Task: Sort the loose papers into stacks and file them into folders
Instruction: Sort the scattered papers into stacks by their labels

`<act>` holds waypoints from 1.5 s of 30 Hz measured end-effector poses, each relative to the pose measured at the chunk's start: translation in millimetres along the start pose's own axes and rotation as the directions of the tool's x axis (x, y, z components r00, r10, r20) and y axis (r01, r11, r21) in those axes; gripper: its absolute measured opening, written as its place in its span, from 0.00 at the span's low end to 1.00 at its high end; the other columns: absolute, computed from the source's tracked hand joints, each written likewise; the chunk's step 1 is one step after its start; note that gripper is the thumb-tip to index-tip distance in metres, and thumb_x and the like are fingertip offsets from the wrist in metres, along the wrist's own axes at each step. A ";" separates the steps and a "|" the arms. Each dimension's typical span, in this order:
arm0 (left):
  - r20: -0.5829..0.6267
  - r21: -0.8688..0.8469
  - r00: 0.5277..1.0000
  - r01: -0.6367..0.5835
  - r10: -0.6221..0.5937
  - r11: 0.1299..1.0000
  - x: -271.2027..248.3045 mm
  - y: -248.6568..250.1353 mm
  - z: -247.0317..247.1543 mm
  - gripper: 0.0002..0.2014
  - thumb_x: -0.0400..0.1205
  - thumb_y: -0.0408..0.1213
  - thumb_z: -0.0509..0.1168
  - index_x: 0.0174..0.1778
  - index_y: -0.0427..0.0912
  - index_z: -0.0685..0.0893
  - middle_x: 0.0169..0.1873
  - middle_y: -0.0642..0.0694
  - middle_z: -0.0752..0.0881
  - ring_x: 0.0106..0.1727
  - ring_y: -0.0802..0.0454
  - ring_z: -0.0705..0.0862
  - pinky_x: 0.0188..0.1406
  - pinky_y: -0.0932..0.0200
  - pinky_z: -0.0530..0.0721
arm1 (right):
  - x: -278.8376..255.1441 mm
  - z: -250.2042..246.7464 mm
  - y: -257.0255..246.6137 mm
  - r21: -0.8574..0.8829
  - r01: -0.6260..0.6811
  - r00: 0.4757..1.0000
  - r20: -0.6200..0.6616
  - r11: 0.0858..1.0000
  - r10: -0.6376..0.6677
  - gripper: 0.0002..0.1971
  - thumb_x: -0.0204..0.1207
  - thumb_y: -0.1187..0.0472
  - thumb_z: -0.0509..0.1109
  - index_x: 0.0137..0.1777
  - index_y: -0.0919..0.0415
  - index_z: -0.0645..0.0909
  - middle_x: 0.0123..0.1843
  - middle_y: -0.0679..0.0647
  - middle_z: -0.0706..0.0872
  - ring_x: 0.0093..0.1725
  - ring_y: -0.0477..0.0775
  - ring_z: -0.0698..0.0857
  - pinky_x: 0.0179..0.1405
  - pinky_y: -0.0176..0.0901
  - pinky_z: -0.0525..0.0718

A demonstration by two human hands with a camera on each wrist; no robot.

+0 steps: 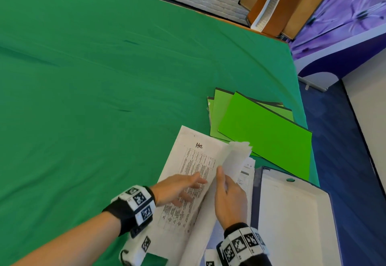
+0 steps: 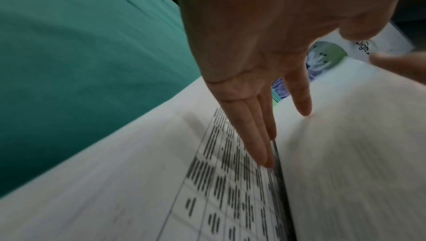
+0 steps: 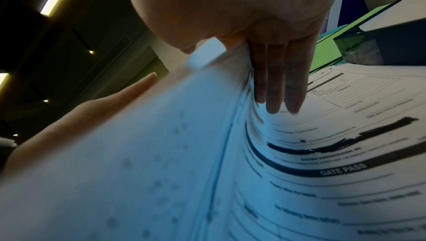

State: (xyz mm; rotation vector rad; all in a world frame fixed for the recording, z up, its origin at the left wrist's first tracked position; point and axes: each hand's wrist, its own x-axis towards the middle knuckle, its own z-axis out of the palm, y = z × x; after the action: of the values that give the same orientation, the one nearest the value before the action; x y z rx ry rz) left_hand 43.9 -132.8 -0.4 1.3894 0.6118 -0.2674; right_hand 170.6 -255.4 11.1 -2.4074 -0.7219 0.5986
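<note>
A pile of white papers lies near the table's front right. Its exposed sheet (image 1: 194,161) is a printed table with "HR" handwritten on top. My left hand (image 1: 186,188) rests flat on this sheet (image 2: 161,190), fingers (image 2: 260,144) straight. My right hand (image 1: 226,184) pinches a lifted bundle of pages (image 1: 236,157), thumb in front and fingers (image 3: 276,90) behind, and bends it up off the pile. Under the bundle (image 3: 138,153) lies a "GATE PASS" form (image 3: 345,153).
Several bright green folders (image 1: 265,130) overlap just beyond the papers, near the table's right edge. An open blue folder (image 1: 255,192) with a white inside lies at the front right corner. The green cloth (image 1: 104,77) spreads to the left and far side. Boards lean behind the table.
</note>
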 end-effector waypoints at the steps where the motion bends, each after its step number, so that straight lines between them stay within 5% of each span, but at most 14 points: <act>1: 0.005 0.002 1.000 -0.001 0.001 1.000 -2.0 -3.2 5.5 0.29 0.79 0.72 0.46 0.72 0.68 0.74 0.72 0.57 0.76 0.61 0.53 0.86 0.59 0.52 0.86 | -0.9 1.1 -0.5 -0.003 0.001 1.000 0.009 1.000 -0.001 0.38 0.74 0.23 0.42 0.56 0.49 0.83 0.49 0.49 0.88 0.53 0.54 0.84 0.52 0.48 0.80; 3: -0.001 0.029 1.000 -0.022 0.022 0.999 -3.0 -2.9 15.0 0.26 0.83 0.66 0.51 0.76 0.64 0.72 0.72 0.58 0.76 0.57 0.59 0.86 0.54 0.62 0.84 | -1.6 3.7 -1.0 0.006 0.003 1.000 0.020 1.000 -0.003 0.28 0.79 0.30 0.53 0.61 0.49 0.82 0.53 0.49 0.87 0.55 0.53 0.84 0.57 0.49 0.81; 5: -0.076 0.227 0.993 -0.073 0.093 0.971 2.3 1.0 16.0 0.21 0.85 0.58 0.58 0.74 0.59 0.76 0.71 0.56 0.80 0.54 0.66 0.83 0.56 0.67 0.81 | -1.5 5.2 0.7 -0.022 0.011 1.000 0.019 1.000 -0.011 0.16 0.81 0.50 0.63 0.65 0.55 0.80 0.56 0.54 0.87 0.56 0.58 0.84 0.57 0.50 0.82; 8: -0.296 0.576 0.936 0.015 0.192 0.818 22.0 9.0 -2.3 0.19 0.85 0.52 0.61 0.70 0.51 0.80 0.68 0.51 0.81 0.61 0.57 0.82 0.66 0.56 0.80 | -0.4 5.0 5.2 -0.106 0.010 1.000 -0.007 0.994 -0.011 0.18 0.79 0.66 0.61 0.68 0.63 0.76 0.56 0.62 0.85 0.54 0.63 0.82 0.51 0.48 0.80; 13: -0.525 0.717 0.812 0.260 0.256 0.647 58.8 20.6 -60.3 0.27 0.83 0.39 0.67 0.78 0.45 0.69 0.75 0.45 0.73 0.73 0.45 0.74 0.73 0.47 0.75 | -0.5 1.9 5.9 -0.147 0.015 1.000 -0.005 0.989 -0.016 0.15 0.80 0.67 0.60 0.65 0.69 0.75 0.51 0.63 0.84 0.48 0.61 0.81 0.45 0.45 0.76; 19: -0.446 0.831 0.870 0.314 0.212 0.460 80.0 42.8 -97.0 0.24 0.84 0.36 0.66 0.77 0.48 0.73 0.70 0.47 0.77 0.69 0.44 0.77 0.69 0.45 0.77 | 0.3 1.2 5.1 -0.152 0.001 1.000 -0.010 0.988 -0.002 0.12 0.80 0.67 0.60 0.61 0.68 0.76 0.47 0.61 0.82 0.43 0.55 0.76 0.42 0.42 0.72; 24: -0.444 0.836 0.872 0.321 0.206 0.444 84.6 45.6 -98.4 0.15 0.84 0.41 0.66 0.66 0.49 0.81 0.62 0.48 0.78 0.65 0.46 0.78 0.66 0.45 0.75 | 0.1 2.2 3.9 -0.149 0.005 1.000 -0.021 0.989 -0.008 0.13 0.80 0.67 0.60 0.62 0.67 0.76 0.44 0.55 0.79 0.42 0.55 0.77 0.41 0.42 0.73; 27: -0.441 0.811 0.858 0.254 0.265 0.526 79.1 41.6 -97.6 0.08 0.83 0.43 0.68 0.55 0.47 0.85 0.53 0.49 0.79 0.57 0.47 0.80 0.58 0.51 0.78 | 0.5 2.9 4.2 -0.131 0.010 1.000 -0.023 0.991 -0.013 0.13 0.80 0.66 0.60 0.63 0.66 0.76 0.45 0.57 0.80 0.42 0.55 0.77 0.42 0.42 0.74; 32: -0.414 0.647 0.876 0.093 0.246 0.757 60.3 21.9 -73.3 0.13 0.85 0.49 0.63 0.52 0.44 0.87 0.48 0.48 0.89 0.39 0.54 0.85 0.40 0.61 0.80 | -1.2 4.5 4.9 -0.104 0.013 1.000 -0.017 0.995 -0.015 0.16 0.80 0.66 0.61 0.67 0.65 0.75 0.51 0.60 0.83 0.46 0.56 0.79 0.47 0.44 0.78; 35: -0.406 0.560 0.891 0.068 0.202 0.825 38.3 8.7 -46.2 0.14 0.86 0.52 0.60 0.43 0.48 0.83 0.36 0.51 0.84 0.28 0.59 0.77 0.30 0.67 0.75 | -3.2 5.2 4.0 -0.079 0.028 0.999 -0.034 0.997 -0.030 0.22 0.80 0.66 0.61 0.74 0.62 0.68 0.56 0.62 0.84 0.51 0.60 0.82 0.52 0.48 0.81; 37: -0.392 0.403 0.903 -0.007 0.179 0.915 23.5 -2.4 -28.7 0.18 0.84 0.59 0.59 0.47 0.47 0.83 0.37 0.53 0.84 0.32 0.60 0.80 0.33 0.67 0.78 | -3.1 5.6 5.0 -0.048 0.045 0.997 -0.066 0.998 -0.049 0.35 0.80 0.66 0.62 0.84 0.55 0.52 0.56 0.61 0.85 0.51 0.61 0.83 0.52 0.51 0.83; 40: -0.362 0.127 0.922 -0.099 0.139 0.987 5.2 -11.4 -3.1 0.37 0.77 0.72 0.55 0.74 0.49 0.75 0.64 0.51 0.84 0.56 0.54 0.87 0.56 0.53 0.86 | -5.1 5.0 3.3 -0.013 0.117 0.988 -0.105 0.993 -0.118 0.50 0.78 0.69 0.63 0.81 0.36 0.29 0.60 0.59 0.81 0.49 0.59 0.84 0.49 0.51 0.82; 43: -0.309 0.010 0.944 -0.122 0.119 0.992 -3.1 -8.2 21.4 0.28 0.81 0.66 0.53 0.72 0.55 0.76 0.60 0.55 0.83 0.43 0.54 0.89 0.45 0.54 0.90 | -2.8 4.5 4.8 -0.080 0.142 0.985 -0.089 0.987 -0.149 0.40 0.77 0.72 0.62 0.84 0.44 0.51 0.65 0.56 0.76 0.54 0.61 0.83 0.50 0.48 0.78; 45: -0.280 0.026 0.950 -0.139 0.141 0.990 -1.2 -7.8 29.8 0.28 0.80 0.67 0.52 0.72 0.58 0.77 0.60 0.56 0.84 0.42 0.53 0.90 0.45 0.51 0.91 | 1.7 8.6 10.3 -0.158 0.164 0.981 -0.079 0.974 -0.178 0.18 0.77 0.69 0.63 0.64 0.54 0.78 0.56 0.59 0.82 0.53 0.63 0.83 0.49 0.48 0.79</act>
State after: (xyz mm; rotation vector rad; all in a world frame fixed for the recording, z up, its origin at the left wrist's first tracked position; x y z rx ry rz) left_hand 46.2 -163.3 -4.5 1.4816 0.7419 0.0444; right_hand 170.8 -258.4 -2.1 -2.4581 -0.9530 0.3708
